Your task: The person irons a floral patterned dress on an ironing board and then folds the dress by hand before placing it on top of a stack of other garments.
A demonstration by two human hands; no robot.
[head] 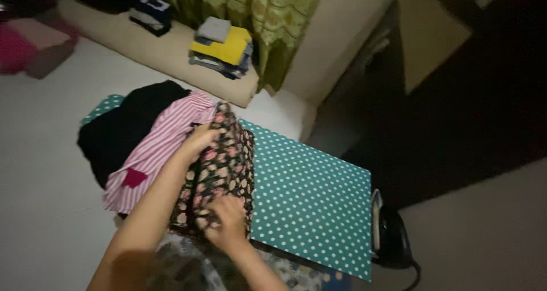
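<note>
floral garment [219, 171]: dark cloth w/ pink and cream flowers, folded into a long narrow bundle. It lies on the near-left part of the polka-dot ironing mat [310, 194], between the two hands.

long axis: runs from the near grip up and away to the far grip, roughly along the mat's left edge, tilted a bit to the left at the far end.

left hand [200, 140]: at the far end of the bundle, fingers curled over its top-left edge. Grip looks closed on the cloth, tho the fingertips are hidden behind the fold.

right hand [226, 220]: at the near end, knuckles up, fingers pinched together on the bottom hem. Clamped on the floral garment.

which hand is nearer: both are on it, one per end. Right is nearest the person's body; left is stretched further out.

beyond the left grip: a pink-and-white striped shirt [156, 154] just left of it, touching the bundle's edge, partly over a black garment [128, 125] further left.

right of both grips: bare teal mat w/ white dots. At its far-right corner, well apart from either hand, sits a dark clothes iron [393, 237] w/ cord.

far past the left grip: folded clothes stack [223, 47] – yellow, grey, dark – on a beige mattress [148, 46] below a green curtain [256, 11].

light: dim, so fine finger detail is hard to read.
</note>
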